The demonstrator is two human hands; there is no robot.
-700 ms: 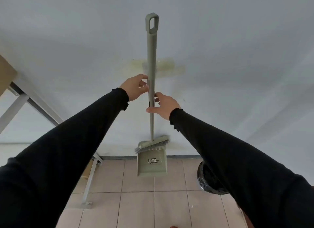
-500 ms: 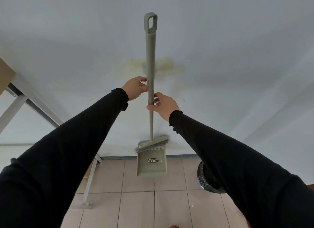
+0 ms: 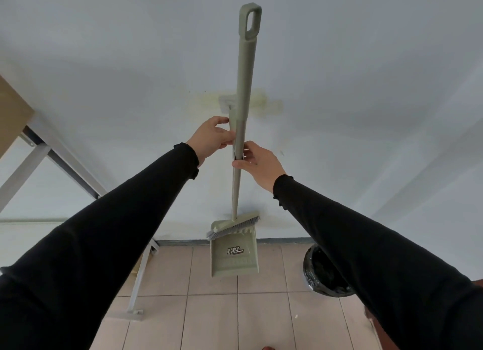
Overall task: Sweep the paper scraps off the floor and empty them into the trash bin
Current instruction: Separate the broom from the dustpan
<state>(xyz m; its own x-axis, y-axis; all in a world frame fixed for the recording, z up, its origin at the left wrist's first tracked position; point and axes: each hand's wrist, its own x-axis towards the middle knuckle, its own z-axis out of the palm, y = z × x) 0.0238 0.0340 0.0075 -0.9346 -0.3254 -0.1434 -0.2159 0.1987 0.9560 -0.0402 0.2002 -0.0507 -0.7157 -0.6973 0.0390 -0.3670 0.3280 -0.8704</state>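
Both hands, left [image 3: 213, 138] and right [image 3: 257, 164], gripped the upright olive broom [image 3: 241, 109] mid-handle, its matching dustpan [image 3: 234, 253] hanging below against the wall.

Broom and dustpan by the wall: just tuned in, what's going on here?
A person in black sleeves stands facing the wall, with both hands on the paired green handles of the broom and dustpan. The left hand pinches the handles higher up and the right hand grips just below. The set hangs upright, the brush head clipped across the pan's top. A black-lined trash bin sits to the right on the tiled floor. One small white scrap is visible; sweeping has not started.
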